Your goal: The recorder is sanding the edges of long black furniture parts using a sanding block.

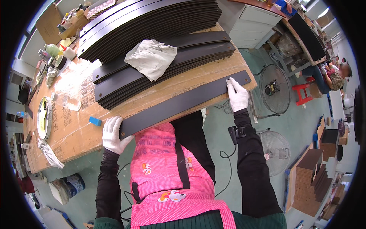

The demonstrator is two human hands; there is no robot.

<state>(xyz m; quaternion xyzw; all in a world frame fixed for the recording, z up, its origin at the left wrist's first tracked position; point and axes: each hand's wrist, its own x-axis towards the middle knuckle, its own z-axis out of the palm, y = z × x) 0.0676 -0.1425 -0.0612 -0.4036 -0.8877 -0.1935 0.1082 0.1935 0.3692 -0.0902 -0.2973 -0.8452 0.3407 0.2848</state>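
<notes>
A long black flat strip (179, 105) with small holes at its ends lies along the near edge of a cardboard-covered table (72, 133). My left hand (113, 134), in a white glove, grips the strip's left end. My right hand (238, 95), also gloved, presses on the strip near its right end, with a small pale piece under the fingertips. Behind the strip lies a stack of similar black strips (160, 68), and a crumpled grey cloth (151, 57) rests on top of them.
A larger pile of black curved strips (152, 23) fills the table's far side. Bottles and jars (57, 53), a round tin (44, 116), a blue block (95, 121) sit left. Two floor fans (275, 88) stand right, and a seated person (335, 76) is farther off.
</notes>
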